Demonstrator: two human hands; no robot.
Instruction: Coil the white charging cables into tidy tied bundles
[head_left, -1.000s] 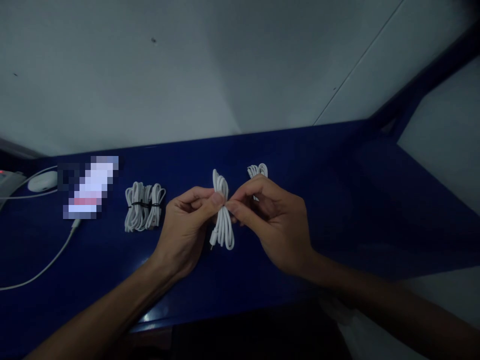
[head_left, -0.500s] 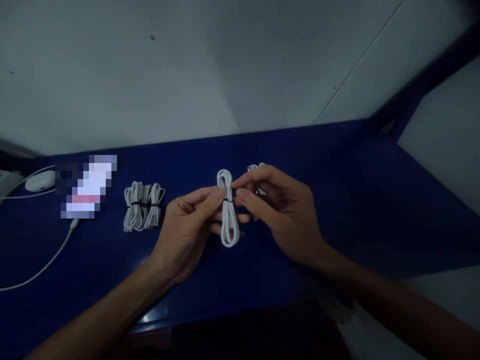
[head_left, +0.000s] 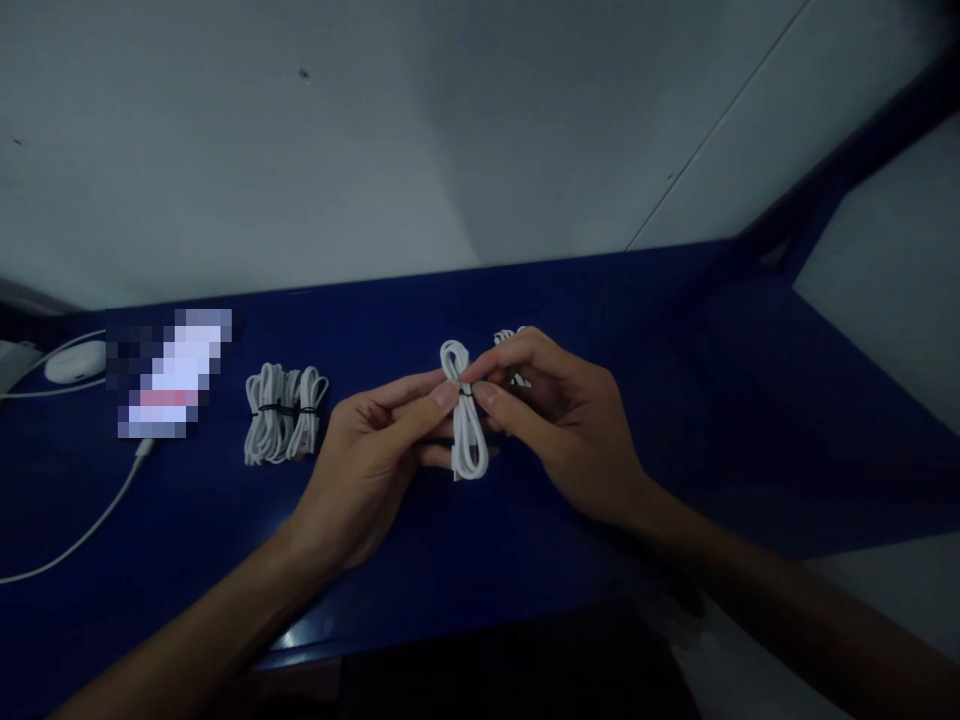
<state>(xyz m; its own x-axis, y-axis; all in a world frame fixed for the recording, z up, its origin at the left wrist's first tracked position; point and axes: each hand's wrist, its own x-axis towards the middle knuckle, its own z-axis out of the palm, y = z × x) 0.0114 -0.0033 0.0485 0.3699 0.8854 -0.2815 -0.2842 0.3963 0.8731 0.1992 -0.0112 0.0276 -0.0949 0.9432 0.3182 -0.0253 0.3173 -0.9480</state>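
Above the blue table (head_left: 585, 300) both hands meet on one coiled white cable (head_left: 465, 420), which hangs upright with a thin black tie round its middle. My left hand (head_left: 375, 465) pinches the coil from the left with thumb and forefinger. From the right, my right hand (head_left: 559, 420) pinches at the black tie. Behind the right hand's fingers the top of another white coil (head_left: 508, 337) shows, mostly hidden. A tied pile of white cable coils (head_left: 285, 412) lies on the table to the left of my left hand.
A blurred-out object (head_left: 169, 375) lies at the far left with a white cord (head_left: 82, 525) trailing from it toward the table's front edge. A white mouse (head_left: 75, 360) sits at the left edge. A pale wall stands behind the table.
The held coil has shifted a little to the right and turned, and the black tie now shows at its middle. Both hands drifted right with it and the right fingers closed on the tie.
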